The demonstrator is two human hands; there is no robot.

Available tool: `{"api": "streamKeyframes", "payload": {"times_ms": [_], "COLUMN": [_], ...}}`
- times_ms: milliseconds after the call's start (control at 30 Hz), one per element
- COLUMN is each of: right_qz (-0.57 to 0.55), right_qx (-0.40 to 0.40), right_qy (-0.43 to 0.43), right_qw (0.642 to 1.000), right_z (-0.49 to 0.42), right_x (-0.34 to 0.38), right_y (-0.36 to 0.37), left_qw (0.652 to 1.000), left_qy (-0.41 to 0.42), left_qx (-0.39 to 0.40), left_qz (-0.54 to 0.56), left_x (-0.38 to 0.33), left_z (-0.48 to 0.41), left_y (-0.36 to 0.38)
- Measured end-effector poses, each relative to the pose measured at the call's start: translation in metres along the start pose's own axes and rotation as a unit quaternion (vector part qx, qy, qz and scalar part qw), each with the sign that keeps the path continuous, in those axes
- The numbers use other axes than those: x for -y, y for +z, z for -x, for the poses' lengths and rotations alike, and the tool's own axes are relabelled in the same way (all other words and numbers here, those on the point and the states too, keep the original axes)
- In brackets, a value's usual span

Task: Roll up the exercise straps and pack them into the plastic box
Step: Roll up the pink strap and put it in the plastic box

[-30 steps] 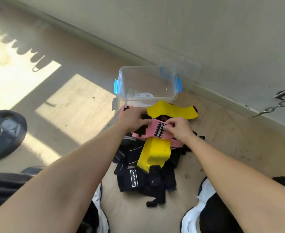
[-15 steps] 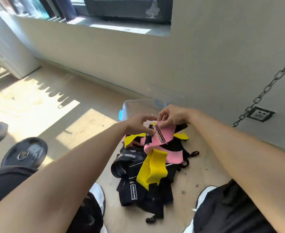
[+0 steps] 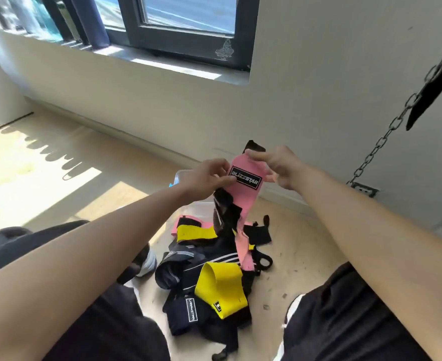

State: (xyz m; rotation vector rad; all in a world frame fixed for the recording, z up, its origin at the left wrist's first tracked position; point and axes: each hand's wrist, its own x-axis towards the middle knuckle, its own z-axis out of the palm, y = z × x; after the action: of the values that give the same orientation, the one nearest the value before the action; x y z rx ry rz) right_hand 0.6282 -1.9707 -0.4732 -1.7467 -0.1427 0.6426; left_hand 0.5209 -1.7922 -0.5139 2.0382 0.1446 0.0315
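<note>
Since half a second ago the pink strap (image 3: 243, 201) has come up off the heap, and both hands have risen with it. It now hangs lengthwise in the air above the heap, black-and-white BLIZZSTAR label (image 3: 246, 177) facing me, a black tab at its top end, and its tail trails down to the heap. My left hand (image 3: 204, 178) pinches the strap's left edge beside the label. My right hand (image 3: 279, 168) has its fingers curled round the top end. Count on the floor (image 3: 292, 256): two yellow bands (image 3: 222, 293), one further pink piece at the heap's far left, and black straps (image 3: 183, 280) too tangled to number. There is one plastic box (image 3: 182, 174), clear, just behind the heap and mostly hidden by my left hand.
</note>
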Motion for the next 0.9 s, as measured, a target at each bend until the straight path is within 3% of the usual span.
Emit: {"api": "streamKeyframes", "payload": {"times_ms": [67, 233, 367, 533, 667, 767, 833, 900], "right_qz": [-0.085, -0.075, 0.037, 0.002, -0.018, -0.037, -0.043, -0.059], "right_qx": [0.029, -0.026, -0.026, 0.015, -0.014, -0.069, -0.096, -0.115], "right_qy": [0.037, -0.057, -0.107, -0.097, -0.106, -0.102, -0.083, -0.051], "right_qw": [0.995, 0.995, 0.993, 0.995, 0.994, 0.992, 0.991, 0.990], "right_z": [0.008, 0.006, 0.004, -0.014, -0.030, -0.044, -0.053, -0.061], "right_x": [0.011, 0.027, 0.032, 0.024, 0.012, -0.002, -0.018, -0.035], "right_y": [0.006, 0.015, -0.002, -0.024, -0.040, -0.047, -0.048, -0.046], "left_qw": [0.999, 0.996, 0.999, 0.989, 0.992, 0.992, 0.993, 0.995], "left_qy": [0.012, 0.022, -0.008, -0.050, -0.054, -0.038, -0.014, 0.011], "left_qx": [0.016, 0.004, -0.002, 0.084, 0.110, 0.046, -0.044, -0.063], "left_qz": [0.034, 0.086, -0.041, -0.112, 0.008, 0.110, 0.104, 0.077], "left_x": [-0.007, -0.019, 0.008, 0.056, 0.072, 0.071, 0.068, 0.069], "left_z": [0.003, 0.013, 0.014, -0.012, -0.029, -0.033, -0.035, -0.037], "left_y": [0.000, 0.003, 0.000, 0.032, 0.069, 0.093, 0.105, 0.112]}}
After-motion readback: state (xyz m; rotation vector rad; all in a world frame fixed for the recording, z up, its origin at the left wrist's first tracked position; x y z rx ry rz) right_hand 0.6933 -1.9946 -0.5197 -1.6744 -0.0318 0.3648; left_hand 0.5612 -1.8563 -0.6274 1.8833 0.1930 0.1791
